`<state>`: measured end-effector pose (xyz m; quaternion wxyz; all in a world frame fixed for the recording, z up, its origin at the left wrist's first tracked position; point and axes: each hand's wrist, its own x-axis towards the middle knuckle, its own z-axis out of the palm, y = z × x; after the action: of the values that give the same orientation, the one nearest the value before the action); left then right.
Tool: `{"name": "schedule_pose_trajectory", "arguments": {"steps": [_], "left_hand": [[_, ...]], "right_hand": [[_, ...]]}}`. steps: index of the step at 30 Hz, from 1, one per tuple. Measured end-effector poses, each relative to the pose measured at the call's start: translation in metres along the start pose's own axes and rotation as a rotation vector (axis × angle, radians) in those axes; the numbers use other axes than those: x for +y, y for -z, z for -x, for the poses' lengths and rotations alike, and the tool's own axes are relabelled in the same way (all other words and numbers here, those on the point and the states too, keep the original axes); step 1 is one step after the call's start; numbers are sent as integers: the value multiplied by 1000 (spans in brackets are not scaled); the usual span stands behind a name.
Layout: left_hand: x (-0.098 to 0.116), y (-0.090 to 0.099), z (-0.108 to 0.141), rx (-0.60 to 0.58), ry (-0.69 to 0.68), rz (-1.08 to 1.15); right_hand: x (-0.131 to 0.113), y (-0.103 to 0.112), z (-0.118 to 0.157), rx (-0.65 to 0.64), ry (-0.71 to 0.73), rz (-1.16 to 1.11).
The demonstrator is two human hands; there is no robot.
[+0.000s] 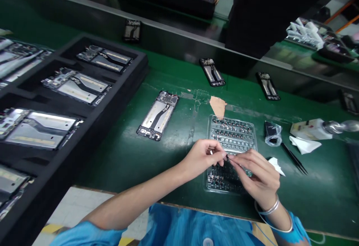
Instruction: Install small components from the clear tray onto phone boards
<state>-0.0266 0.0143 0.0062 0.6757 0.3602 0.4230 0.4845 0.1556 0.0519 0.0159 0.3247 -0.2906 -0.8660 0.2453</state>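
Clear plastic blister tray [209,134] set near front edge of green workbench [168,163]. Tiny dark part [227,157] pinched above it by left hand [200,158] and right hand [254,175] fingertips; a slipped pinch could lose it among the pockets.

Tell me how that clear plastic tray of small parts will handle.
The clear plastic tray looks thin-walled, so probably light and flexible. The small parts sit in open pockets, so tilting could spill them. Lying flat on the green mat, it would probably slide, not tip, when pushed.
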Motion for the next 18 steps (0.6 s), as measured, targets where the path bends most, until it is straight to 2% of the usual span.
{"name": "schedule_pose_trajectory", "arguments": {"steps": [4, 6, 8, 11, 14, 18], "left_hand": [[1, 1, 0, 21, 12, 78], [2, 1, 1, 43, -26, 79], [2, 1, 2, 63, -67, 64], [2, 2, 3, 76, -102, 43], [1, 1, 3, 82, -105, 44], [2, 0, 2, 99, -97, 62]], "right_hand": [[0, 6, -5, -58, 84, 67], [3, 10, -19, -79, 54, 67], [13, 11, -43, -50, -46, 104], [43, 4, -95, 12, -223, 255], [83, -14, -148, 2, -301, 488], [127, -39, -195, -51, -401, 662]]}}
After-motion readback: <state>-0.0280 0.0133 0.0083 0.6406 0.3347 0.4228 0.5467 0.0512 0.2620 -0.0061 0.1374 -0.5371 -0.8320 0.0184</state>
